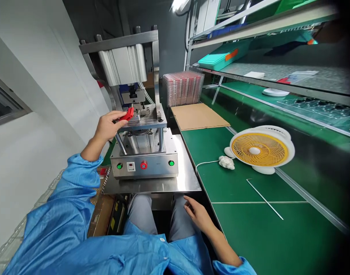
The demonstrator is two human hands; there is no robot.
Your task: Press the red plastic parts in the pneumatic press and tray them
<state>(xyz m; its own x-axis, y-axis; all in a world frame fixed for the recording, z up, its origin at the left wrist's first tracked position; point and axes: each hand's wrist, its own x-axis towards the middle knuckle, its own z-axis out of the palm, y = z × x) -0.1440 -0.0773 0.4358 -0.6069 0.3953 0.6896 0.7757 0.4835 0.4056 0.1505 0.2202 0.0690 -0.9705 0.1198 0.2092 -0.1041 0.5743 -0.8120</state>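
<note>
My left hand (107, 125) is raised to the left side of a small metal press machine (140, 114), its fingers pinched on a red handle (128, 114) at the edge of the press platform. The machine's front panel (144, 165) carries two green buttons, a red button and a small display. My right hand (198, 213) rests low by my right thigh, just under the edge of the steel base plate (186, 179), fingers loosely spread and holding nothing. Both arms wear blue sleeves.
A green bench (249, 214) runs to the right, with a white and yellow fan (262, 149), a white crumpled object (226, 162) on a cord, a cardboard sheet (199, 115) and a stack of clear trays (183, 88). Shelves (263, 23) hang above. A cardboard box (102, 214) sits lower left.
</note>
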